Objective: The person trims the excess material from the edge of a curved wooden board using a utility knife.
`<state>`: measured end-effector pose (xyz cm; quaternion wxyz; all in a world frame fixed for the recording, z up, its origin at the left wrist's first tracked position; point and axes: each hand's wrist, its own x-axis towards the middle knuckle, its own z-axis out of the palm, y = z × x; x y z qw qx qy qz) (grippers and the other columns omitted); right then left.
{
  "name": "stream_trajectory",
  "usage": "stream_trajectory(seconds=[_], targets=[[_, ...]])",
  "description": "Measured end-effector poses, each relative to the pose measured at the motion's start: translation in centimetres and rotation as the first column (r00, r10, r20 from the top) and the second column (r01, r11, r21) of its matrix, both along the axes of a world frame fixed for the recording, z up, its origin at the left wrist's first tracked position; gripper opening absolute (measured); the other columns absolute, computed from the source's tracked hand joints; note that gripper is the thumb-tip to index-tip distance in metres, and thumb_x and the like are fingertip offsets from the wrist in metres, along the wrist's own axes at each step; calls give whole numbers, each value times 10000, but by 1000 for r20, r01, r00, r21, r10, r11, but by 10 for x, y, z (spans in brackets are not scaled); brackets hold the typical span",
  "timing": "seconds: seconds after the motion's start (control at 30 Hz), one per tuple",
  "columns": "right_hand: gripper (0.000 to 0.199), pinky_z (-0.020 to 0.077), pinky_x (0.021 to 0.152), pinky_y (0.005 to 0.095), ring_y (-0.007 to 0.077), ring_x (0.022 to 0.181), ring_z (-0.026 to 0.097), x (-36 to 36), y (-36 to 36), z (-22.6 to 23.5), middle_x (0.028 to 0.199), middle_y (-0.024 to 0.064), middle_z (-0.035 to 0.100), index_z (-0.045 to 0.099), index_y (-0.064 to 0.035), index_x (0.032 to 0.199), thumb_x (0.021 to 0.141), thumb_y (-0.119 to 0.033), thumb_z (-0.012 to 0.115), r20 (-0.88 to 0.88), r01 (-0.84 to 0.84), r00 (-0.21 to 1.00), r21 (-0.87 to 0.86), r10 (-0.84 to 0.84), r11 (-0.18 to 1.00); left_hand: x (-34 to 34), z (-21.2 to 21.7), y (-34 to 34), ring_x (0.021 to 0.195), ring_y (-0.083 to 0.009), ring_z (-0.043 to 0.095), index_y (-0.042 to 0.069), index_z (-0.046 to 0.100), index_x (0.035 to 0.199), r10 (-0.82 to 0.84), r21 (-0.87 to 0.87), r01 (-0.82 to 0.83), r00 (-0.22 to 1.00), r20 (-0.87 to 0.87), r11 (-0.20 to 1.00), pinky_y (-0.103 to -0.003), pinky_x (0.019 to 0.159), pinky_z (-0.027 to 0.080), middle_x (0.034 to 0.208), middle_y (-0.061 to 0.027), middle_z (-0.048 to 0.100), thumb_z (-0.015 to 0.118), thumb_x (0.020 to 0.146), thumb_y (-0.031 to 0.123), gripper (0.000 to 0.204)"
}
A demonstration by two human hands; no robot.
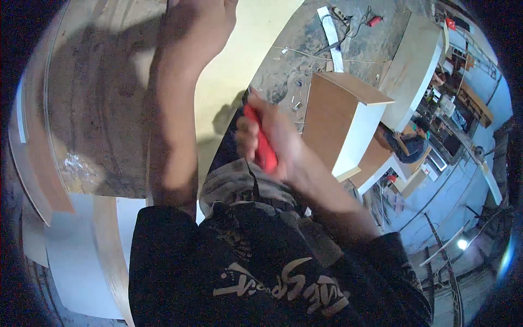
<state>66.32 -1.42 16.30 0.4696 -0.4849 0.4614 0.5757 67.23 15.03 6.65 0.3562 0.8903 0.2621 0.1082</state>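
My right hand [267,131], blurred by motion, is wrapped round a red-handled tool [266,150], shaped like a utility knife. Its working end is too blurred to make out. That hand is beside the right edge of a long pale-yellow sheet [239,54], close to my body. At the top, my left hand [210,19] is over the sheet's left side, its fingers cut off by the picture's edge. My left forearm hides part of the sheet and of the brown board surface [98,109] to the left.
Right of me stands a brown and white open cabinet box [340,117], with a larger panel [411,65] behind it. Another person [411,146] is beyond. A white strip [330,38] and cables lie on the littered floor. White panels [76,256] are at lower left.
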Motion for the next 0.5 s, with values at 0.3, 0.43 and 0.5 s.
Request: stream_trajectory(seconds=[0.3, 0.43, 0.5], targets=[[425, 334, 309, 270, 107, 350, 334, -16, -8, -10, 536, -34, 381, 475, -142, 768, 1058, -428, 352, -83, 106, 991, -18, -107, 994, -7, 16, -6, 1391, -374, 402, -42, 369, 1441, 36, -45, -37, 999, -21, 998, -507, 1213, 180, 1436, -275, 463, 416, 1050, 243, 486], [439, 372, 347, 282, 106, 385, 368, -16, -17, 8, 537, -34, 385, 437, -149, 734, 1058, -434, 358, -132, 87, 988, 41, -81, 995, -8, 0, 3, 1431, -359, 345, -34, 299, 1486, -27, -4, 27, 998, -57, 1000, -508, 1221, 161, 1496, -272, 390, 450, 1036, 243, 550], [458, 372, 377, 281, 111, 401, 377, -22, -25, 28, 527, -31, 380, 422, -163, 705, 1056, -449, 356, -88, 66, 994, 46, -62, 997, -20, 5, -6, 1454, -353, 299, -24, 214, 1518, -101, -4, 101, 995, -17, 995, -505, 1228, 143, 1540, -260, 323, 493, 1017, 240, 631]])
